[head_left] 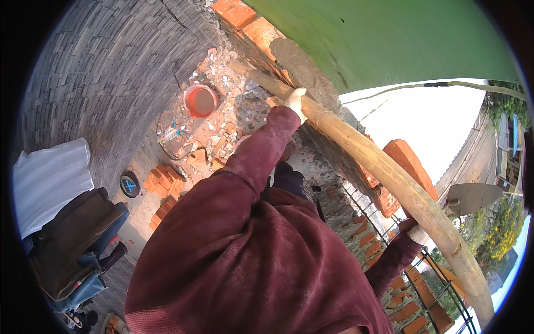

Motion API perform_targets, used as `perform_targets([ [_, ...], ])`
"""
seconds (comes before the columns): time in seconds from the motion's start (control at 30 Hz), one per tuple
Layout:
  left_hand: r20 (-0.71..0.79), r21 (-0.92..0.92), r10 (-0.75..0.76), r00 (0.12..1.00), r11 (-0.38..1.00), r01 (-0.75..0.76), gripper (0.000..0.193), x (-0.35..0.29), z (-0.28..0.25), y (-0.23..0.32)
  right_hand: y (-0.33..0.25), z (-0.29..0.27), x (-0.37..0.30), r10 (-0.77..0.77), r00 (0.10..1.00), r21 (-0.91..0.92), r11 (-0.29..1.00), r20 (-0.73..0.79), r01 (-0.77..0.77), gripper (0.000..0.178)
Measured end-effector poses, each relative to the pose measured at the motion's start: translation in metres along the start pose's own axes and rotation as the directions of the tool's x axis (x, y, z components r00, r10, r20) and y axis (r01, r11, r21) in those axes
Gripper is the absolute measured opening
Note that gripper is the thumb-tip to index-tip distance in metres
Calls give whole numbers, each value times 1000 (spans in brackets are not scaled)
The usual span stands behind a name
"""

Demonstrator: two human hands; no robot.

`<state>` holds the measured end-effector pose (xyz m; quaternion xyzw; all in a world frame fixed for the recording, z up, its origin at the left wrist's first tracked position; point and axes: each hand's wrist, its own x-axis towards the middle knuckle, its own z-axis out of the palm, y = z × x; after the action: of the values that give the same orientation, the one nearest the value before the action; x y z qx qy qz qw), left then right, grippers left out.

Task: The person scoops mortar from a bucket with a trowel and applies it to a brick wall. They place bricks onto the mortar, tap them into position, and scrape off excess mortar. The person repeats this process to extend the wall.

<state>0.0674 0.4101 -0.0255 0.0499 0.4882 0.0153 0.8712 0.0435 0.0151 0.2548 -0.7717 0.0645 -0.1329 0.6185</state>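
A long, pale bamboo pole [367, 150] runs slantwise along the brick wall. Wrapped around its upper part is my left hand [296, 104], which looks pale and gloved. My right hand [418, 234] is farther down, mostly hidden behind the pole. It appears closed on a trowel whose broad, mortar-grey blade [474, 199] sticks out past the pole's far side. The trowel's handle is largely out of sight. Beside the pole, between my hands, a red-orange brick [410, 167] rests on the wall top. Wet grey mortar [300, 64] covers the wall's upper stretch.
A reddish bucket [201, 101] stands on the rubble-strewn floor, near stacked bricks [164, 181]. Clothes [72, 239] hang at the left by a grey stone-patterned wall [111, 67]. A green panel [389, 39] rises beyond the brickwork. Dark metal bars [445, 289] lie at the lower right.
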Motion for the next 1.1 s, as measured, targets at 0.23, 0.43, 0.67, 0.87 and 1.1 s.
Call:
perform_targets([
  [0.23,181,319,201,963,914,-251,58,84,-74,1,-17,-25,-33,116,991,-138,985,59,-107,60],
  [0.43,128,355,143,981,917,-180,59,56,-44,-6,-10,-59,-54,181,983,-430,889,15,-157,54],
  [0.67,-28,120,-20,999,993,23,55,-17,4,1,-19,-40,-59,138,990,-453,881,-31,-136,42],
  [0.87,7,100,0,1000,995,-1,53,-14,1,-3,-12,-31,-50,82,996,-277,958,18,-73,42],
  [1.1,-12,55,3,1000,998,-3,46,-2,-11,0,-5,-27,-35,22,997,-331,944,75,4,64],
])
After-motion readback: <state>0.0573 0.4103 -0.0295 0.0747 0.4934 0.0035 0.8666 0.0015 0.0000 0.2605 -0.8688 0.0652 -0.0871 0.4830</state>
